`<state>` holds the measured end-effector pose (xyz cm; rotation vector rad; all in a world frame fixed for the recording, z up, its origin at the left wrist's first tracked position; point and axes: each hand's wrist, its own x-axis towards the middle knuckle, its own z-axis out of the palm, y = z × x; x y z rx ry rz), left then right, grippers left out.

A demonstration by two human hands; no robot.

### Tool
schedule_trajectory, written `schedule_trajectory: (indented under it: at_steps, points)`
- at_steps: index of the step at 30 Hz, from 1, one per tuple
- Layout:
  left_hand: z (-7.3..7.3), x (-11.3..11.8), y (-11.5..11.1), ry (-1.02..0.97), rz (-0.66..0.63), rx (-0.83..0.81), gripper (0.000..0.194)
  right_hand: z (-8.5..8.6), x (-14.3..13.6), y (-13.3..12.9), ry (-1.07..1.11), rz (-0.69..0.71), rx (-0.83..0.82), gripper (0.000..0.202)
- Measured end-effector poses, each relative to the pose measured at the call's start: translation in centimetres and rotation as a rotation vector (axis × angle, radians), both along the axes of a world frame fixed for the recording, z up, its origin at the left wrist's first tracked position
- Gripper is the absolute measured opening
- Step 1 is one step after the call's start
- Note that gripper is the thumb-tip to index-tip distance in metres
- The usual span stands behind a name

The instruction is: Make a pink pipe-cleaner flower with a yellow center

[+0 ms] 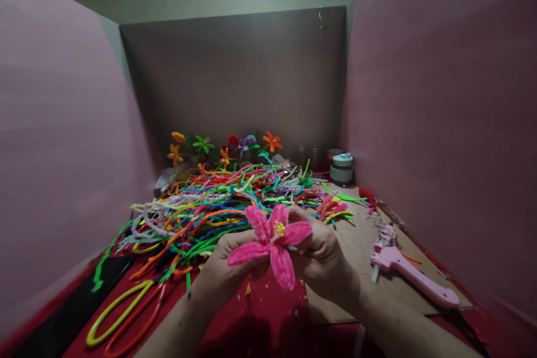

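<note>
Between my two hands is a pink pipe-cleaner flower [282, 265] with five fuzzy petals and a yellow centre, facing up toward me. My left hand [229, 268] is closed on the flower from the left, its fingertips hidden behind the petals. On the other side, my right hand [321, 254] is closed at the back of the right petals, with the fingers partly hidden. Whatever stem the flower has is out of sight behind it. Just past my hands lies a large heap of coloured pipe cleaners [218, 201].
A pink glue gun [415, 277] lies on a cardboard sheet [342, 296] at right. Yellow-and-red-handled scissors [119, 313] rest at left near a black strip [79, 302]. Finished flowers [204, 144] and a lidded jar [342, 169] stand at the back. Pink panels [440, 123] enclose the sides.
</note>
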<state>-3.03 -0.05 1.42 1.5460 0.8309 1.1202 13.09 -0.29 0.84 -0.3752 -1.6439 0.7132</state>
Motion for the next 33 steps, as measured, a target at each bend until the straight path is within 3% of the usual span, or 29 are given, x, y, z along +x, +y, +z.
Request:
schedule_trajectory:
  at_steps: [6, 11, 17, 21, 24, 30, 33]
  points:
    - [-0.5, 0.9, 0.1, -0.258, -0.202, -0.289, 0.030, 0.6, -0.1, 0.0, 0.075, 0.116, -0.185, 0.011]
    - [-1.5, 1.6, 0.3, -0.471, -0.354, -0.353, 0.027, 0.7, 0.0, 0.4, 0.105, 0.161, -0.380, 0.010]
    - [-1.9, 1.6, 0.2, -0.573, -0.401, -0.445, 0.018, 0.0, -0.3, 1.0, 0.115, 0.280, -0.544, 0.017]
    - [-1.6, 1.5, 0.3, -0.551, -0.425, -0.468, 0.017, -0.4, -0.5, 0.9, 0.165, 0.308, -0.563, 0.021]
    - [-1.3, 1.5, 0.4, -0.408, -0.347, -0.390, 0.022, -0.6, -0.7, 0.9, 0.225, 0.279, -0.565, 0.022]
    - [-1.2, 2.0, -0.1, 0.134, 0.125, 0.127, 0.018, -1.0, -1.3, 1.1, 0.329, 0.218, -0.583, 0.013]
    - [-1.3, 2.1, -0.3, 0.140, 0.198, 0.174, 0.025, -1.0, -1.5, 1.0, 0.310, 0.260, -0.615, 0.016]
